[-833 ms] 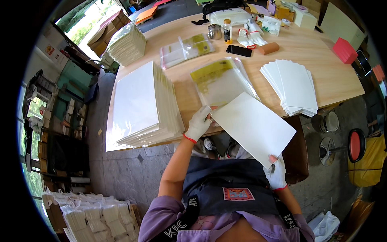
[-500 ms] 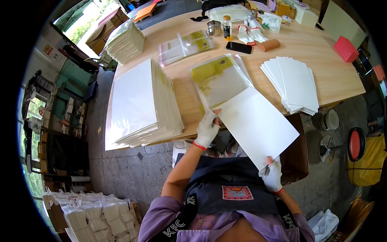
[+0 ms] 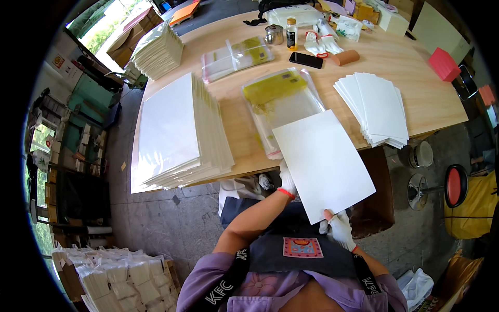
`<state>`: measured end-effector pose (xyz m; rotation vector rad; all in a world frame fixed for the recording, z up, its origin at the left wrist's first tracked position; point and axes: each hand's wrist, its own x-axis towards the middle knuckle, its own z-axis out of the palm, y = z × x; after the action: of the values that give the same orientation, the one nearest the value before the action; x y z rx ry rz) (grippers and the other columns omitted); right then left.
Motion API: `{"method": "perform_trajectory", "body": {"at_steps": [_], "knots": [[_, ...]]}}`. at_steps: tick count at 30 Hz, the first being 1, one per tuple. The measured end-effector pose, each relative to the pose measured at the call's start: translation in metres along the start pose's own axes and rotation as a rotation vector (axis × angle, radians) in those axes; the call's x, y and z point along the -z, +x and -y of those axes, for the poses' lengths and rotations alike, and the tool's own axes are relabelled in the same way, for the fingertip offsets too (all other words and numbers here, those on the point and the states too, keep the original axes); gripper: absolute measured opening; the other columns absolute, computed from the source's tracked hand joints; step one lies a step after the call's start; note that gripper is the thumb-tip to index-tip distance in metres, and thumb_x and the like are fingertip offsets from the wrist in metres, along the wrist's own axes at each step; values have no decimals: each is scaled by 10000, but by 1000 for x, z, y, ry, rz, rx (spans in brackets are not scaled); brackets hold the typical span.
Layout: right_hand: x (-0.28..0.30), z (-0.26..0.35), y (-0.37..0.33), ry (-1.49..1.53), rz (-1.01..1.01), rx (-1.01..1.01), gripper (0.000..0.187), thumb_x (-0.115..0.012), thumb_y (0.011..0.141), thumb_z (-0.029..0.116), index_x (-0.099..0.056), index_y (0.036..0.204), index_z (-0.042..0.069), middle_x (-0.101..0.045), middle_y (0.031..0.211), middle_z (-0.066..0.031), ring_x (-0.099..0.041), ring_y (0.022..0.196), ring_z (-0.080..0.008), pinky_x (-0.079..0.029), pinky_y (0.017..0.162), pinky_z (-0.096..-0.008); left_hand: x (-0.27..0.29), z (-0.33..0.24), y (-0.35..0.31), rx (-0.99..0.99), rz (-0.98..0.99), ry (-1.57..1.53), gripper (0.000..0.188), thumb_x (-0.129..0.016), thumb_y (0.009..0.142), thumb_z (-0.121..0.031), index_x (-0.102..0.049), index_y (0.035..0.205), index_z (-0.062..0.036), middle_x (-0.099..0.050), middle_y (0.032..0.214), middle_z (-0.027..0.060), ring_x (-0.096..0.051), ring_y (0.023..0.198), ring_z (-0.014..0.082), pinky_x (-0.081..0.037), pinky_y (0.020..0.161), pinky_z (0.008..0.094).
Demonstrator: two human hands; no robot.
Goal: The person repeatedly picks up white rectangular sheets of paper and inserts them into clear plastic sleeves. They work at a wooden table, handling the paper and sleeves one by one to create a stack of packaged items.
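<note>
A white sheet of card (image 3: 326,164) is tilted over the table's near edge, its far end overlapping a stack of clear plastic bags (image 3: 283,109) with yellow-green patches. My right hand (image 3: 340,230), in a white glove with a red cuff, grips the sheet's near edge, thumb on top. My left hand (image 3: 287,181), gloved likewise, is at the sheet's left edge, close to the near end of the bags. Its fingers are hidden behind the sheet. To the right lies a fanned pile of white sheets (image 3: 382,106); to the left stands a tall stack of plastic-sleeved sheets (image 3: 169,122).
On the wooden table (image 3: 228,99) are a tied bundle of bags (image 3: 236,58), a phone (image 3: 305,60), a bottle (image 3: 291,35), a metal pot (image 3: 274,35) and spare gloves (image 3: 322,44). Another sleeved stack (image 3: 157,52) stands far left. A red-seated stool (image 3: 456,186) is at right.
The sheet has turned more upright and shifted slightly left. My left hand has slid from its upper left corner down behind its left edge. My right hand has moved a little left and down.
</note>
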<state>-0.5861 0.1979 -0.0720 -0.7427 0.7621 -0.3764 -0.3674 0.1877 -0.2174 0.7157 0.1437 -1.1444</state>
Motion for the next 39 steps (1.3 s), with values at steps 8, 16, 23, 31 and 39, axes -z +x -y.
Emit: {"method": "perform_trajectory", "body": {"at_steps": [8,16,23,31,39], "knots": [[9,-14,51,214,-137,-245,299,-453,939,227,-406,1171,45,-578,897,-109,-627,709,-225,-542,557,-323,2,-4,-39,-318,-71,61,192,-506,890,-83,-555,1047,16,-633,930,125,-639,787,239,-545,659,330],[-30,-2,104,108,33,49,314,-417,911,50,-382,1224,58,-549,997,-118,-641,776,-276,-571,641,-367,36,-6,-22,-366,-107,176,211,-546,862,-85,-565,1030,41,-645,895,119,-633,785,211,-529,673,308],[-63,1,162,485,208,-59,402,-320,875,-39,-355,1276,-26,-501,1131,-179,-567,979,-288,-487,907,-427,-16,-48,-68,-121,-107,468,276,-394,859,-26,-512,1108,4,-607,987,84,-638,769,218,-541,674,337],[-79,38,134,-980,327,162,188,-510,868,163,-592,1028,107,-656,784,-81,-639,663,-221,-468,510,-314,10,-78,-99,-69,-219,364,255,-559,890,-219,-525,1030,-9,-616,992,145,-641,809,237,-556,659,358],[-101,14,169,-1903,564,739,159,-510,820,238,-506,950,148,-643,780,-78,-626,727,-285,-475,568,-410,12,-91,-100,-151,-255,442,137,-521,894,-119,-538,931,11,-641,837,141,-658,697,225,-566,608,307]]}}
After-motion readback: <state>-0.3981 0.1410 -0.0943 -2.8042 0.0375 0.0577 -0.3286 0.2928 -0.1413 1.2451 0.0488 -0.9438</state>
